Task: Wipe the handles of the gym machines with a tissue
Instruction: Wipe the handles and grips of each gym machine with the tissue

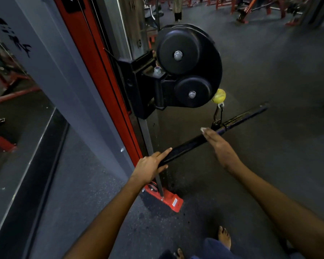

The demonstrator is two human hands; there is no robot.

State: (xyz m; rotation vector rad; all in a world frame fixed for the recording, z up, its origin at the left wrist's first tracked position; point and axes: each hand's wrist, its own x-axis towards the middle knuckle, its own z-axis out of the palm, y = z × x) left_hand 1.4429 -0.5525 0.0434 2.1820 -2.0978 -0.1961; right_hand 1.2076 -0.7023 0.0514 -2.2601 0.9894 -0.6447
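A long black bar handle [187, 144] hangs from a clip under the cable machine's black pulley housing [189, 66] and slants from lower left to upper right. My left hand [150, 168] grips the bar's near end, index finger stretched along it. My right hand [220, 146] lies over the bar near its middle with fingers straight. A sliver of white tissue [202, 129] shows past the fingertips; the rest is hidden under the hand.
The machine's red and grey upright [108, 81] stands just left of the bar, with a red foot [168, 200] on the dark rubber floor. A yellow ball stopper [218, 96] sits above the clip. A mirror wall runs at left. Red gym frames [251, 6] stand far back. My bare feet are below.
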